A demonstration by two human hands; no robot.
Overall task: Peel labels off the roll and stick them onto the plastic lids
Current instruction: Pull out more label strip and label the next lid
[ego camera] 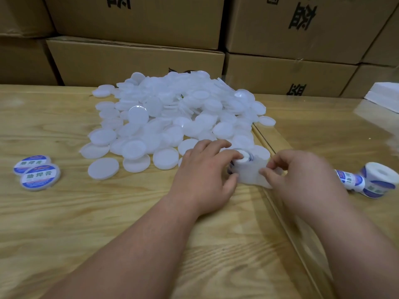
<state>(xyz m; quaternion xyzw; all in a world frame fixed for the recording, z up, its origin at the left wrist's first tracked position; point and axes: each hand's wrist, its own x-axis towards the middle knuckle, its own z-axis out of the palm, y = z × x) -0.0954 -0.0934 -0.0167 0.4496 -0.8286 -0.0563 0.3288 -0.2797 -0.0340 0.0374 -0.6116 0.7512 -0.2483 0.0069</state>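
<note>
A heap of several plain white plastic lids (172, 113) covers the middle of the wooden table. Just in front of it my left hand (205, 171) grips a small label roll (245, 162), thumb and fingers around its core. My right hand (302, 175) pinches the white backing strip (252, 175) that runs from that roll. Two lids with blue-and-white labels (36, 172) lie at the left. Another label roll (375, 180) lies on its side at the right, a strip of labels (347, 180) trailing from it.
Stacked cardboard boxes (138, 61) wall off the back of the table. A white stack of foam or paper (384, 96) sits at the far right. A seam (272, 197) runs through the tabletop under my right arm. Bare wood lies near me.
</note>
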